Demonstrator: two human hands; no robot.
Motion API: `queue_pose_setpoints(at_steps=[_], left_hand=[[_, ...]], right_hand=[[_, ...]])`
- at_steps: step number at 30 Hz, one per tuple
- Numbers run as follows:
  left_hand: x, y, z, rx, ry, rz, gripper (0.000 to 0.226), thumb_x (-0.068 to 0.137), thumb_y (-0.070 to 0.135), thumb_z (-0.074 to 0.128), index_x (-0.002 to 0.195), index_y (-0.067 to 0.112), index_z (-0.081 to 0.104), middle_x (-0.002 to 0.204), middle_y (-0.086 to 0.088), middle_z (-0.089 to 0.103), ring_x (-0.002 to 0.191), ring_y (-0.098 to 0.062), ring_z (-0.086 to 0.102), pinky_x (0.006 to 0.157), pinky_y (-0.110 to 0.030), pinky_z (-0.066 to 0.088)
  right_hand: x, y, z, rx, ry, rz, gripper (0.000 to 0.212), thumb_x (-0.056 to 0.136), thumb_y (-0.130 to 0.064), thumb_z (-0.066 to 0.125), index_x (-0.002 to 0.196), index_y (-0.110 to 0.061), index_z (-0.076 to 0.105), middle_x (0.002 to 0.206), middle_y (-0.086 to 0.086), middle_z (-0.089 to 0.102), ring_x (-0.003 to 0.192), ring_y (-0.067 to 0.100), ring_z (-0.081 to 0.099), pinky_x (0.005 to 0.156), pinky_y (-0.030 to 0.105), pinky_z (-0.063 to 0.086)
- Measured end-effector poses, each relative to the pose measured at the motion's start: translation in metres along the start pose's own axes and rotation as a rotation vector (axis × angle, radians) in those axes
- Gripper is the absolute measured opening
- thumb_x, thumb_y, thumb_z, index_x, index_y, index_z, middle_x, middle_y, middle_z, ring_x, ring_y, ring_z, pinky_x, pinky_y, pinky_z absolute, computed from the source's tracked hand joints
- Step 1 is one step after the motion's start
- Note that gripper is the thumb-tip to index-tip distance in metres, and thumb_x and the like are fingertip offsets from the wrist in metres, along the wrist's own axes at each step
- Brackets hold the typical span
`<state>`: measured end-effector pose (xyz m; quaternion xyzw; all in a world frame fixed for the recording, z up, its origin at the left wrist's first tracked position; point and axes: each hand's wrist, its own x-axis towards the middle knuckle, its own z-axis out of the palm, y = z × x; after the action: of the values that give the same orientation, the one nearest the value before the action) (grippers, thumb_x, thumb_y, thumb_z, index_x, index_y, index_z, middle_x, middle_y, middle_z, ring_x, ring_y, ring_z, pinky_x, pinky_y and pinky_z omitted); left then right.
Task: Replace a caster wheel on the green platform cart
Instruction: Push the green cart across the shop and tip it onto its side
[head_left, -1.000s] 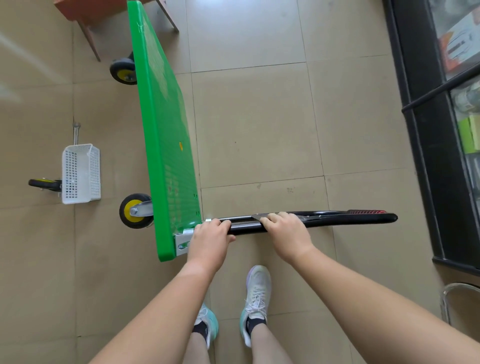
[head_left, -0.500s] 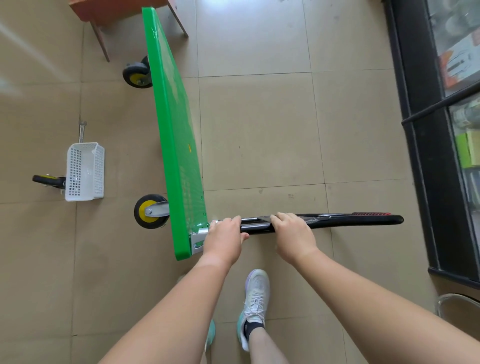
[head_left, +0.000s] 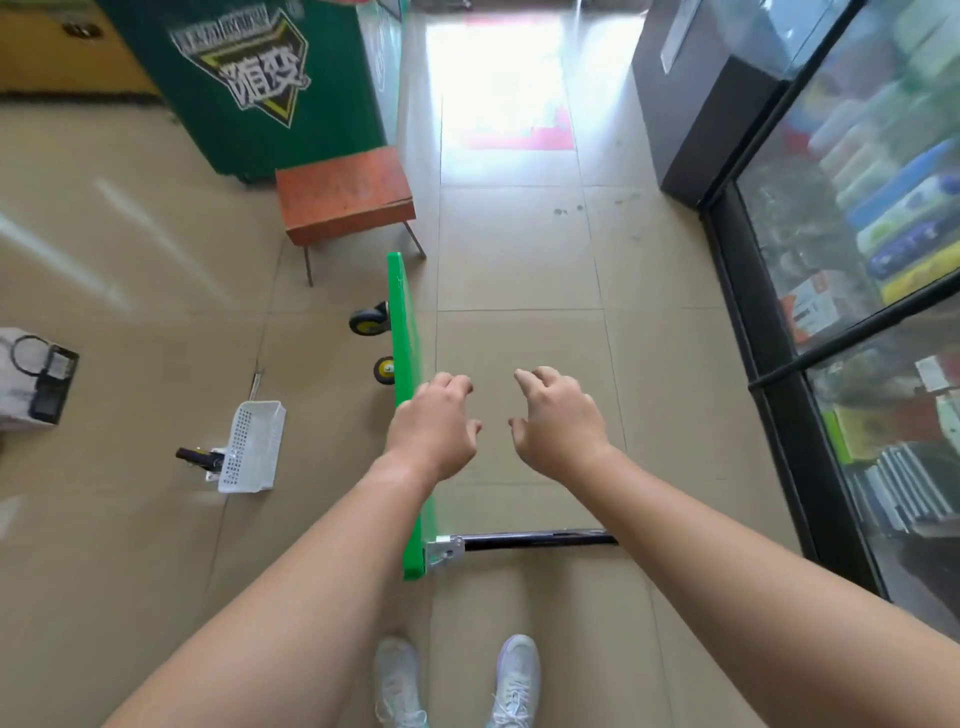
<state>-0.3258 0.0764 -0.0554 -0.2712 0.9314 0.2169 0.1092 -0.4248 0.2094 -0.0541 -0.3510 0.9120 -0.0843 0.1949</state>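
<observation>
Beige tile floor (head_left: 519, 249); orange stool (head_left: 343, 195); glass display case (head_left: 857, 260) right

The left hand (head_left: 434, 431) and right hand (head_left: 558, 423) are bare, as are both forearms (head_left: 322, 561). On the feet, white lace-up sneakers (head_left: 397, 686) with mesh uppers, white laces and a hint of teal near the ankle.

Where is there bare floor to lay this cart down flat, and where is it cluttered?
Freest: the tan tiled floor right of the upright green platform cart, bordered by the black glass-fronted cabinet and the cart's black handle near the feet. Crowded: the left side, with the yellow-hubbed caster wheels, white plastic basket and orange stool at the far end.
</observation>
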Motion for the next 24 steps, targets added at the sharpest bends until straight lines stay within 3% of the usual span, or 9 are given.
queue_pose_setpoints(at_steps=[6, 12, 18, 24], left_hand=[[-0.042, 0.043, -0.174, 0.037, 0.247, 0.056, 0.048, 0.096, 0.034, 0.064, 0.141, 0.021, 0.052, 0.14, -0.001, 0.054, 0.127, -0.026, 0.054, 0.102, -0.04, 0.047], [-0.105, 0.073, -0.297, 0.037, 0.48, 0.126, 0.051, 0.094, 0.032, 0.067, 0.142, 0.022, 0.053, 0.139, 0.001, 0.058, 0.123, -0.022, 0.057, 0.103, -0.042, 0.049], [-0.16, 0.069, -0.391, 0.07, 0.648, 0.147, 0.055, 0.093, 0.031, 0.069, 0.144, 0.021, 0.052, 0.144, 0.0, 0.056, 0.13, -0.022, 0.054, 0.108, -0.042, 0.045], [-0.192, 0.031, -0.453, 0.12, 0.729, 0.165, 0.05, 0.093, 0.031, 0.069, 0.14, 0.021, 0.053, 0.133, -0.001, 0.059, 0.121, -0.025, 0.058, 0.1, -0.045, 0.051]], right_hand=[[-0.035, -0.065, -0.174, -0.013, 0.241, -0.099, 0.051, 0.094, -0.033, 0.058, 0.142, -0.015, 0.048, 0.142, 0.009, 0.05, 0.125, 0.034, 0.051, 0.102, 0.044, 0.046], [-0.088, -0.119, -0.3, -0.072, 0.425, -0.193, 0.051, 0.095, -0.037, 0.058, 0.14, -0.015, 0.05, 0.14, 0.01, 0.049, 0.124, 0.034, 0.053, 0.099, 0.045, 0.046], [-0.125, -0.181, -0.378, -0.105, 0.588, -0.305, 0.053, 0.094, -0.039, 0.059, 0.14, -0.016, 0.051, 0.137, 0.01, 0.054, 0.122, 0.034, 0.054, 0.099, 0.046, 0.046], [-0.136, -0.247, -0.405, -0.091, 0.627, -0.368, 0.05, 0.093, -0.038, 0.059, 0.138, -0.016, 0.05, 0.137, 0.009, 0.054, 0.124, 0.033, 0.053, 0.1, 0.046, 0.046]])
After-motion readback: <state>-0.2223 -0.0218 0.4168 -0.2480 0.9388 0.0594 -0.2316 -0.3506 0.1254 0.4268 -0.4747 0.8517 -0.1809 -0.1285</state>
